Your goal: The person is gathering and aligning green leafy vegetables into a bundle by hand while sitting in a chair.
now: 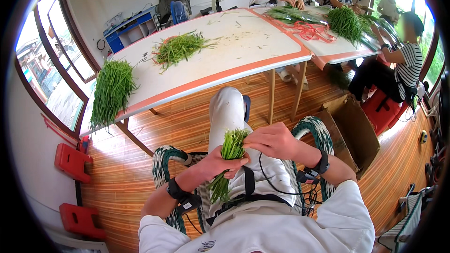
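Note:
Over my lap, my left hand (220,163) is wrapped round a bunch of green chives (232,144). Its pale cut ends point up and away from me, and the leaves hang below the fist toward my waist. My right hand (272,141) is at the right side of the bunch, near the cut ends, with thumb and fingers closed in a pinch. What lies between those fingertips is too small to make out. On the table ahead lie a loose heap of chives (177,50) and, at the left end, a thick pile of chives (112,91) drooping over the edge.
The white table (225,42) with an orange border stands ahead. Red ties (313,31) and more greens (346,22) lie on the far right table, where co-workers sit. A cardboard box (351,131) is by my right armrest (316,129); red stools (73,161) stand left.

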Demonstrator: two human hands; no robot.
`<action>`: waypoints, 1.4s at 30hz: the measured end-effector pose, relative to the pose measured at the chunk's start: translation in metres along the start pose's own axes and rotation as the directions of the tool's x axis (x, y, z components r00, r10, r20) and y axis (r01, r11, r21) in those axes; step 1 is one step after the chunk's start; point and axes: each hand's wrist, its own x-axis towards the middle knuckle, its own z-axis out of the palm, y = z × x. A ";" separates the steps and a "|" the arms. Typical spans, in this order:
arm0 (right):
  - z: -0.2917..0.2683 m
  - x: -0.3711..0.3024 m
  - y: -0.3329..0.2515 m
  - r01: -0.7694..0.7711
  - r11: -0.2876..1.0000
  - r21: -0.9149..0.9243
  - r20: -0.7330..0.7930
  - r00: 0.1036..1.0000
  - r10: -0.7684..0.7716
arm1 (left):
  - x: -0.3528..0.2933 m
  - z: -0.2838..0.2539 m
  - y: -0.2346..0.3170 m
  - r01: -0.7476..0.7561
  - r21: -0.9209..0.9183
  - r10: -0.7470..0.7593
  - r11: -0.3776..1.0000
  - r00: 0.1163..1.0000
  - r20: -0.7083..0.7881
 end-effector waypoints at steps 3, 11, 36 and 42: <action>0.001 0.004 -0.004 -0.043 0.998 -0.037 -0.103 0.994 0.039 | 0.000 0.001 -0.005 -0.042 0.057 0.048 0.997 0.994 -0.095; -0.001 0.009 -0.012 -0.038 0.998 0.060 0.099 0.995 0.032 | 0.000 0.008 -0.005 0.029 0.295 0.007 0.955 0.992 -0.123; -0.006 0.000 0.010 -0.219 0.958 0.188 -0.042 0.972 0.230 | 0.001 -0.019 0.004 -0.014 0.270 0.028 0.963 0.998 -0.049; -0.012 0.000 0.020 -0.404 0.863 0.303 -0.073 0.893 0.443 | -0.002 -0.017 0.013 -0.017 0.232 0.039 0.973 0.995 -0.090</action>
